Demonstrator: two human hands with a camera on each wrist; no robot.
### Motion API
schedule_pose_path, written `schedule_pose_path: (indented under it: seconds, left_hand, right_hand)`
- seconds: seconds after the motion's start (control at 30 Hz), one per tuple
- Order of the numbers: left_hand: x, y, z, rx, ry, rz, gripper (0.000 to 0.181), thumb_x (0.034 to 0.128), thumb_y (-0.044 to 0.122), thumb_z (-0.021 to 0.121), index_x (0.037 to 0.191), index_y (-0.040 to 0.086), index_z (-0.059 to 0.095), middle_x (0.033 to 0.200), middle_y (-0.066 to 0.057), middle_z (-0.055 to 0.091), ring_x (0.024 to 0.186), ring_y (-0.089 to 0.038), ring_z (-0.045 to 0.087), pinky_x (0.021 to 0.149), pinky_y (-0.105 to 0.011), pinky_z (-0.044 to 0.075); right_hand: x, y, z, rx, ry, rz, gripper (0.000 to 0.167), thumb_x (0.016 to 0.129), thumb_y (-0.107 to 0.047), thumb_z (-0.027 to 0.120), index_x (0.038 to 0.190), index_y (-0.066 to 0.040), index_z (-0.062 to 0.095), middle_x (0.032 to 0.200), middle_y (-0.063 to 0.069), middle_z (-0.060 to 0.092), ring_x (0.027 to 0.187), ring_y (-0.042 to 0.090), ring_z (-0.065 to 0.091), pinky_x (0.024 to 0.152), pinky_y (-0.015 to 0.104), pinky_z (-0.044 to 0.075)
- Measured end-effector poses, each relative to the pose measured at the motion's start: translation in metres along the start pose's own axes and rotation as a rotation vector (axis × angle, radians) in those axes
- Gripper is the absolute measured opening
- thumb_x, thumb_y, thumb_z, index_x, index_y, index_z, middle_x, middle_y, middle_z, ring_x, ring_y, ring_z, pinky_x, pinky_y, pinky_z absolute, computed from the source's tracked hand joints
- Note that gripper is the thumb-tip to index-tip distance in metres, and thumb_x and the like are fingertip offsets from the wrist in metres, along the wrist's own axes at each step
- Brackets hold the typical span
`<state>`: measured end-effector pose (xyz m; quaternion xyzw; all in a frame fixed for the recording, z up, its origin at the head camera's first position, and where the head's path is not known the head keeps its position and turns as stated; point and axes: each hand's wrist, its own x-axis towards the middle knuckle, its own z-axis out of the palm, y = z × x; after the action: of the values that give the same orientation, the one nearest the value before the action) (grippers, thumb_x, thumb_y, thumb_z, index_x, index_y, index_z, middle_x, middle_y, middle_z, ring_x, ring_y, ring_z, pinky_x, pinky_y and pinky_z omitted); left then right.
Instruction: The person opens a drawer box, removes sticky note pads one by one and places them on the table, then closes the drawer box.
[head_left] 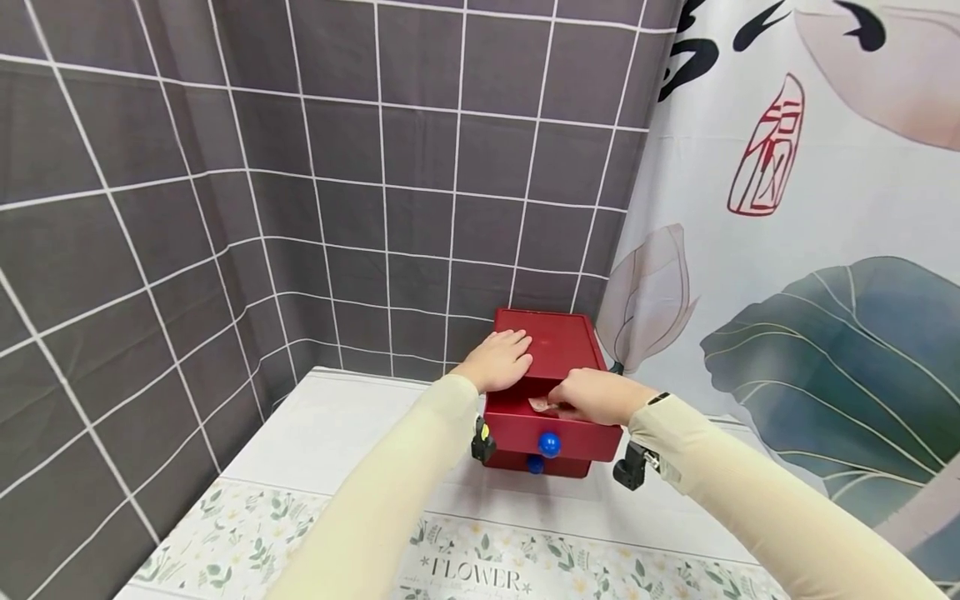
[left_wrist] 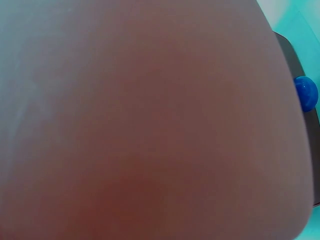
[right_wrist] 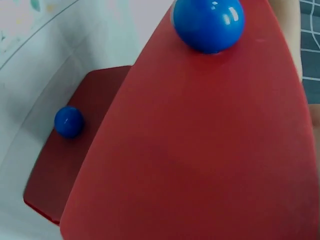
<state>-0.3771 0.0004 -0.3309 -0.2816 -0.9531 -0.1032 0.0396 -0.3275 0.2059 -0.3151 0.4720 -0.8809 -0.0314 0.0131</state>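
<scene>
A red two-drawer box (head_left: 551, 337) stands on the white table, its upper drawer (head_left: 510, 432) pulled out. My left hand (head_left: 499, 362) rests on the left side of the box's top, fingers extended. Over the drawer's opening, my right hand (head_left: 597, 395) reaches in with bent fingers and pinches a small pale pinkish flat piece (head_left: 539, 405); its exact kind is unclear. A blue knob (right_wrist: 209, 25) sits on the upper drawer front, and the lower drawer has another blue knob (right_wrist: 69, 122). Part of the drawer's inside is hidden by my right hand.
The white tabletop (head_left: 360, 417) carries a floral strip (head_left: 255, 521) near its front, printed "FLOWER". Behind and left hangs a dark grey gridded cloth (head_left: 420, 217); at right hangs a white curtain (head_left: 675, 183) with leaf prints. A blurred box side fills the left wrist view.
</scene>
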Motion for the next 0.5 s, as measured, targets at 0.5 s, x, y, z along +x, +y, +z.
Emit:
schedule_pose_path:
  seconds: [0.5]
  left_hand:
    - [-0.0002,-0.0005,-0.0008,-0.010,-0.001,0.003,0.057,0.1069,0.036,0.032,0.157,0.009,0.038,0.163,-0.008,0.033,0.153,-0.025,0.024,0.126,-0.039,0.014]
  right_hand:
    - [-0.0092,0.0035,-0.0022,0.085,0.163,0.092,0.016,0.093,-0.013,0.066,0.078,-0.018,0.063,0.068,-0.015,0.056,0.060,0.002,0.052,0.058,0.022,0.048]
